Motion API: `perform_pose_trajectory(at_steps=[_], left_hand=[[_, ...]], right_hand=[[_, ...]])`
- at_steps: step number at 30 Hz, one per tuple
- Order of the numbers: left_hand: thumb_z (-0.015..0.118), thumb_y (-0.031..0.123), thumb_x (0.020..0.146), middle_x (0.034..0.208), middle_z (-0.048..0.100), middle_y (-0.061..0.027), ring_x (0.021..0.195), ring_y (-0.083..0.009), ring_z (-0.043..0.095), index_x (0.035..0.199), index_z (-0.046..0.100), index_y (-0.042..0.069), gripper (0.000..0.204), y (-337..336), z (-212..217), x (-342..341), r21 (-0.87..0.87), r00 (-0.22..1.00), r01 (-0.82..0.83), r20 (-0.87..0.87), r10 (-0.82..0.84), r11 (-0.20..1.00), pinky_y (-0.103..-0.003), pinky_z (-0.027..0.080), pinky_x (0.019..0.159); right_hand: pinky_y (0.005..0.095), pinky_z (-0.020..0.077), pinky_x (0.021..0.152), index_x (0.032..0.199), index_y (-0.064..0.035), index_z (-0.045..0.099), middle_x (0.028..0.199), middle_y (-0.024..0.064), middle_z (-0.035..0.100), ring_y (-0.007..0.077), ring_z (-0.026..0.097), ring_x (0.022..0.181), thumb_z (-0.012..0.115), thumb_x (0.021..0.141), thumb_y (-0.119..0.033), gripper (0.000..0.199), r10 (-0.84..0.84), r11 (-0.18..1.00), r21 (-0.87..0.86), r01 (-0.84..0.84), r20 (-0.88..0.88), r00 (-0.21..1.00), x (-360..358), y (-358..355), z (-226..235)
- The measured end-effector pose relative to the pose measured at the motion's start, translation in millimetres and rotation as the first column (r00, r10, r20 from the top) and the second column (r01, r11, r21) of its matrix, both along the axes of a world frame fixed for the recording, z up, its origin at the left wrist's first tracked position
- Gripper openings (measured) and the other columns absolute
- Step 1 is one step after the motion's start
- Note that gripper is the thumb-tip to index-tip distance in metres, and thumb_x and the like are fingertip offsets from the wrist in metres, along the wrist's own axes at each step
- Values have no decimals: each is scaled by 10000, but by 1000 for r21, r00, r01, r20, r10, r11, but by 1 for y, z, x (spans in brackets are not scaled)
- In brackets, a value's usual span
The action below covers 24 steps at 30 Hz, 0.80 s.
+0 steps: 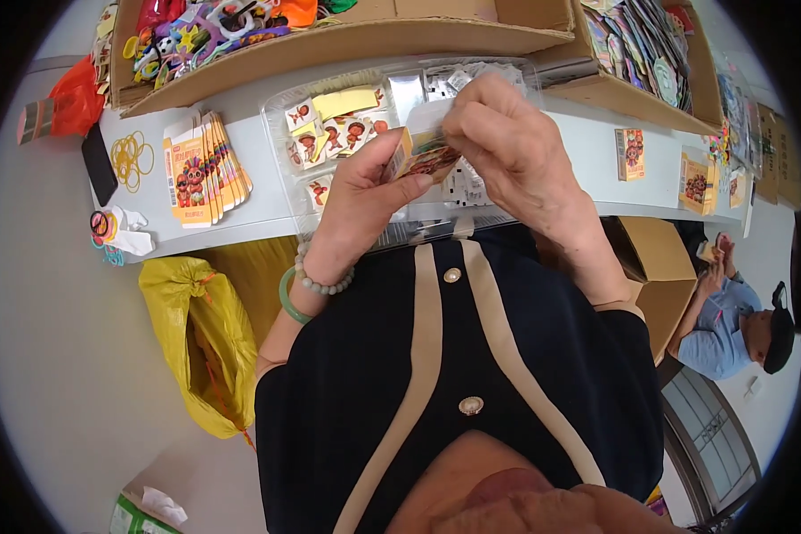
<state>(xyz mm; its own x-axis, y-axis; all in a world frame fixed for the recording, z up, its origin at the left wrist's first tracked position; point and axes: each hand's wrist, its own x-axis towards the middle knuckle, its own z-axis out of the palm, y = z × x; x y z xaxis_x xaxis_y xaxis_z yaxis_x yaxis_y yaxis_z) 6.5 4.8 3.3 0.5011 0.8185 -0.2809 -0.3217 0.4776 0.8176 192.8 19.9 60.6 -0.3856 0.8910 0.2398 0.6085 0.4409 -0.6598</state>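
Note:
My left hand [365, 182] grips a small yellow-orange cardboard box [429, 158] with cartoon figures printed on it, its thumb along the lower edge. Right at the box's upper end, my right hand [518, 151] has its fingers bent and pressed together beside a pale flap [425, 117]. What those fingers pinch is hidden. Both hands are above a clear plastic tray [280, 133] with compartments. Small cards with brown cartoon figures [356, 133] lie in its left part, and small white packets with black print [467, 189] in its right part.
Cardboard boxes of colourful trinkets [214, 36] and flat packets [641, 53] line the back. At left are a fanned row of yellow boxes [206, 173], rubber bands [133, 162] and a black phone [100, 165]. More boxes [630, 154] lie right; another person [725, 325] sits beyond.

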Motion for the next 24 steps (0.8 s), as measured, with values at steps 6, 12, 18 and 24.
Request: perform_pose_trajectory(at_steps=[6, 12, 18, 24], left_hand=[[590, -70, 828, 1095, 578, -32, 997, -102, 547, 1200, 520, -24, 381, 0, -5, -3, 108, 999, 1, -43, 4, 994, -242, 461, 866], [591, -70, 819, 1096, 613, -79, 1003, -156, 593, 1167, 530, -21, 356, 3, 0, -29, 30, 955, -296, -8, 296, 955, -284, 485, 878], [595, -57, 820, 1101, 622, -117, 996, -178, 605, 1168, 523, -17, 357, 6, 10, -48, 119, 838, -546, 53, 543, 830, -321, 481, 901], [600, -57, 816, 1116, 609, -113, 1014, -166, 587, 1174, 514, -16, 370, 0, 1, -51, 87, 808, -589, 43, 588, 803, -301, 461, 909]], right_hand=[[296, 442, 717, 886, -13, 611, 896, 101, 516, 247, 544, 870, 612, 737, 71, 171, -17, 999, 53, 9, 157, 988, -3, 4, 7], [258, 450, 753, 951, 2, 645, 921, 105, 593, 182, 568, 847, 589, 790, 71, 184, -106, 993, -72, 91, -233, 967, 10, 2, -16], [317, 481, 721, 913, -28, 621, 887, 72, 572, 203, 578, 839, 606, 682, 35, 240, 261, 957, -152, -246, 89, 961, -33, -16, -41], [267, 402, 746, 890, -63, 591, 847, 21, 482, 153, 475, 886, 588, 711, -97, 182, 359, 842, 19, -539, 727, 585, -74, -3, -47]])
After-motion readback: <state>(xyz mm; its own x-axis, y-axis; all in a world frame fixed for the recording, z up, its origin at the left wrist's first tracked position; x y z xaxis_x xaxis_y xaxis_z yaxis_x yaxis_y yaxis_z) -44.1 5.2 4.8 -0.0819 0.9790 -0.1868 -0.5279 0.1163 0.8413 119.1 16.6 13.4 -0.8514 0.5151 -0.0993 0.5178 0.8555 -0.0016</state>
